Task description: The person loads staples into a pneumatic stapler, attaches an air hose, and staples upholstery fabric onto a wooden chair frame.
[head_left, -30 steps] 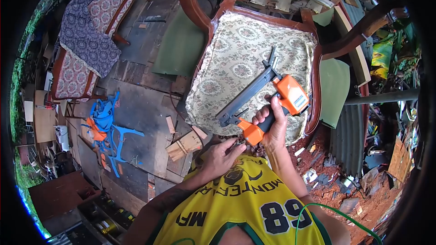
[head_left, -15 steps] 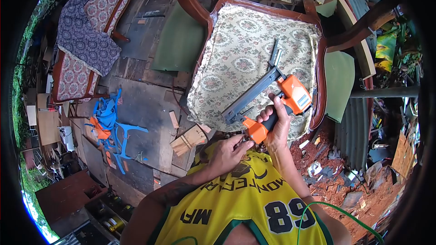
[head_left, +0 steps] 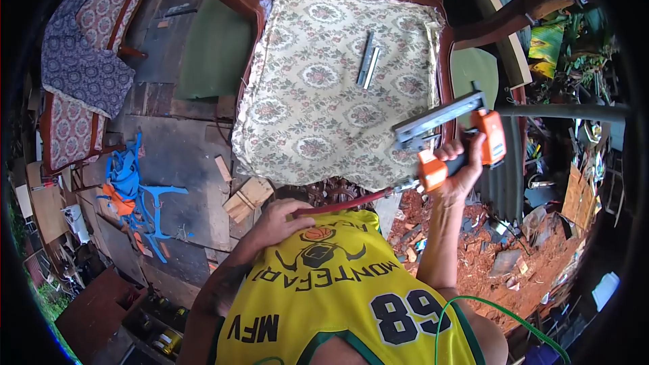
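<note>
My right hand (head_left: 466,169) is closed around the handle of an orange and black staple gun (head_left: 493,138), held up over the right front edge of a chair seat. From a metal fitting at the gun's base a red air hose (head_left: 351,203) runs left to my left hand (head_left: 280,222). My left hand is closed on that hose, close against my yellow shirt. Floral fabric (head_left: 318,115) covers the chair seat, its edges rough and frayed. Two staple strips (head_left: 368,64) lie side by side on the fabric.
The chair's wooden frame (head_left: 446,61) surrounds the seat. A patterned upholstered sofa (head_left: 74,128) stands at left. Blue straps (head_left: 159,196) and a wood block (head_left: 247,199) lie on the floor boards. Reddish dirt with debris (head_left: 500,257) spreads at right.
My right hand has carried the staple gun right, away from the staple strips. My left hand has moved left from the gun's base, and the red hose now shows between them.
</note>
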Motion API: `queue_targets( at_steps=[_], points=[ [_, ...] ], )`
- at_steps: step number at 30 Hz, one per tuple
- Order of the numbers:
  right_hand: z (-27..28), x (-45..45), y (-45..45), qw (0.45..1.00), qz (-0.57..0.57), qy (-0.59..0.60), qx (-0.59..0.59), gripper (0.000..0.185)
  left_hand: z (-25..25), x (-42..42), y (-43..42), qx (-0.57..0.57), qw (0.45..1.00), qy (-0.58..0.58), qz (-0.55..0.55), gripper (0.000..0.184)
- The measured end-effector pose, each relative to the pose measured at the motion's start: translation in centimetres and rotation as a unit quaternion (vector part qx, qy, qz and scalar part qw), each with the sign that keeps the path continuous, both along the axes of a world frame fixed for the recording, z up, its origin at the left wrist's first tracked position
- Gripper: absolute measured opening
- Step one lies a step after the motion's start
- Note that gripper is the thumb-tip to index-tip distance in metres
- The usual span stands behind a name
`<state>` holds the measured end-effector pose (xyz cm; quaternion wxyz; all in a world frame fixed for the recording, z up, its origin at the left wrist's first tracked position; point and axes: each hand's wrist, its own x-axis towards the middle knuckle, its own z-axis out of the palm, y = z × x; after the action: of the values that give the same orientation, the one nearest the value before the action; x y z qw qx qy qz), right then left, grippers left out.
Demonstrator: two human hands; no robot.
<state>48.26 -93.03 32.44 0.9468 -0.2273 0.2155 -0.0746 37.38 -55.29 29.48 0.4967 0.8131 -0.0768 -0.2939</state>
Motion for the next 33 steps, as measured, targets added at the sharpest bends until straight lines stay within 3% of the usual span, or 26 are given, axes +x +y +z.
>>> queue_targets(
  at_steps=[6,7,8,10,12,14,16,18,21,23,27,29,33],
  points=[
    [2.8,-2.1,-10.7,0.984,0.017,-0.091,-0.152,0.061,-6.1,-6.2,6.8,0.135,0.991,0.0,0.0,0.024],
    [3.4,-2.3,-12.0,0.977,0.026,-0.103,-0.187,0.063,-5.3,-7.0,7.0,0.171,0.981,-0.053,-0.07,0.023],
    [4.7,-2.4,-12.4,0.967,0.023,-0.103,-0.231,0.063,-5.3,-8.3,6.7,0.175,0.981,-0.046,-0.072,0.023],
    [5.7,-3.0,-14.8,0.958,0.042,-0.097,-0.268,0.05,-5.6,-10.6,5.5,0.093,0.987,0.135,-0.008,0.022],
    [6.9,-3.4,-16.3,0.939,0.03,-0.033,-0.34,0.045,-5.9,-10.3,5.5,0.118,0.979,0.165,-0.015,0.024],
    [9.1,-3.6,-14.4,0.937,0.064,0.0,-0.342,0.04,-6.5,-8.8,6.5,0.069,0.953,0.093,0.281,0.027],
    [8.7,-4.7,-15.7,0.923,0.088,0.016,-0.373,0.037,-6.2,-4.9,6.5,0.015,0.864,-0.051,0.501,0.03],
    [8.5,-5.7,-14.9,0.929,0.085,0.012,-0.36,0.035,-3.4,0.6,5.2,0.105,0.834,-0.178,0.512,0.033],
    [8.5,-6.9,-13.6,0.93,0.11,0.022,-0.351,0.036,-3.2,6.9,3.2,0.161,0.832,-0.235,0.477,0.048],
    [7.9,-8.0,-13.9,0.926,0.133,0.031,-0.353,0.037,-3.4,9.3,1.2,0.456,0.761,-0.266,0.377,0.076],
    [7.3,-9.8,-13.4,0.908,0.135,0.071,-0.391,0.037,-2.8,10.0,-0.1,0.51,0.727,-0.252,0.385,0.089],
    [8.2,-9.8,-12.4,0.904,0.11,0.079,-0.405,0.032,-2.1,9.6,0.1,0.434,0.81,-0.11,0.378,0.093],
    [10.0,-10.1,-16.0,0.856,0.098,0.089,-0.5,0.028,-4.0,9.4,-2.0,0.45,0.801,-0.146,0.367,0.096]
  ],
)
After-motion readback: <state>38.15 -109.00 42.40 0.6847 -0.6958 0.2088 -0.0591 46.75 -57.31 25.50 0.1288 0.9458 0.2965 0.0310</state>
